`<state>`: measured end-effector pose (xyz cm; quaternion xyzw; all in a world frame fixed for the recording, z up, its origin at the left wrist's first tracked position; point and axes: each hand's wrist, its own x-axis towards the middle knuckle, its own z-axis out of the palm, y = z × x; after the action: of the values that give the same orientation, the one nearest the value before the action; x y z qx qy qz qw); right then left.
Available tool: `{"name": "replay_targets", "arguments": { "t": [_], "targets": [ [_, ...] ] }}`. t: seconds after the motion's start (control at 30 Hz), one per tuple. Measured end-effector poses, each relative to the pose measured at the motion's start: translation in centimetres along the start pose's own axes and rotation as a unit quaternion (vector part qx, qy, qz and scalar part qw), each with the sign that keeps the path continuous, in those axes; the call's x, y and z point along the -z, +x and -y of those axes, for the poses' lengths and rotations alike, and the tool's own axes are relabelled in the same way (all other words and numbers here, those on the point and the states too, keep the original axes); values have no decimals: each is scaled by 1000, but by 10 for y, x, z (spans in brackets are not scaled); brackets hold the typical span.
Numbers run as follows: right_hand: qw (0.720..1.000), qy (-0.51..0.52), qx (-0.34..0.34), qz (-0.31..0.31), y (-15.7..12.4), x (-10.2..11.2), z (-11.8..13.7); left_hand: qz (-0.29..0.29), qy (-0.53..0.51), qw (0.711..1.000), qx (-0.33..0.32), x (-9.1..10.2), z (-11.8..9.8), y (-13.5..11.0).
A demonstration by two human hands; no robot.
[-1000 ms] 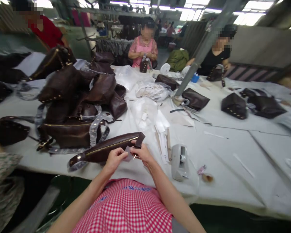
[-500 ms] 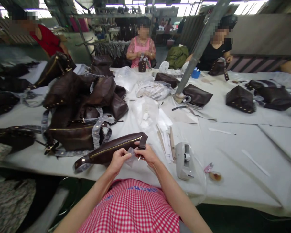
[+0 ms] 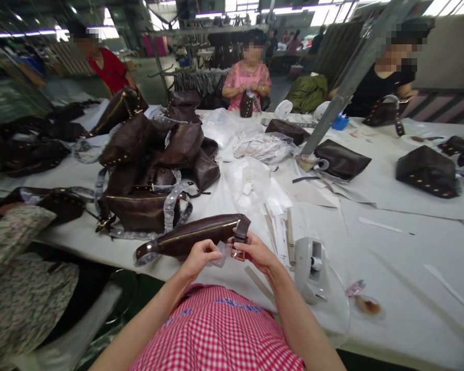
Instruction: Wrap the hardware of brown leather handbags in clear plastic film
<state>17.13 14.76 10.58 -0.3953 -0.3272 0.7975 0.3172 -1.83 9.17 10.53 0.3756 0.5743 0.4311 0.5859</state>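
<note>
A dark brown leather bag (image 3: 201,232) with a gold zipper lies on the table right in front of me. My right hand (image 3: 257,251) grips the bag's short strap, close to its metal buckle (image 3: 237,253). Between thumb and fingers, my left hand (image 3: 201,256) pinches a small piece of clear plastic film (image 3: 220,255), beside the buckle. Clear wrapping covers part of the strap at the bag's left end (image 3: 147,252).
Brown bags (image 3: 139,154) are piled to the left. A grey tape dispenser (image 3: 309,270) stands by my right forearm, near paper strips (image 3: 280,232). A slanted metal post (image 3: 344,87) rises from the table. Co-workers sit across; a patterned sleeve (image 3: 19,232) shows at left.
The view has swung left, so everything sits further right. A strip on the table beside my right forearm now shows. Both hands keep their holds on the film and strap.
</note>
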Motion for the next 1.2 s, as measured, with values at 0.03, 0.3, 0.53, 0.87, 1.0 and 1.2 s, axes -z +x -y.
{"name": "replay_targets", "arguments": {
  "t": [0.03, 0.3, 0.53, 0.87, 1.0, 1.2],
  "targets": [
    [1000, -13, -2, -8, 0, 0, 0, -1, 6, 1000, -2, 1, 0, -1],
    [999, -39, 34, 8, -7, -11, 4, 2, 29, 1000, 4, 9, 5, -5],
    [998, 20, 63, -23, -9, -19, 6, 30, 23, 999, 22, 13, 7, -11],
    [996, 40, 71, -34, -10, -26, 4, 45, 12, 997, 57, 4, 3, -13],
    [994, 68, 77, -46, -9, -29, 2, 56, -2, 996, 68, 0, 4, -11],
    [989, 95, 101, -49, -6, -34, -5, 55, -76, 994, 61, -4, 12, -8]
  ]
}}
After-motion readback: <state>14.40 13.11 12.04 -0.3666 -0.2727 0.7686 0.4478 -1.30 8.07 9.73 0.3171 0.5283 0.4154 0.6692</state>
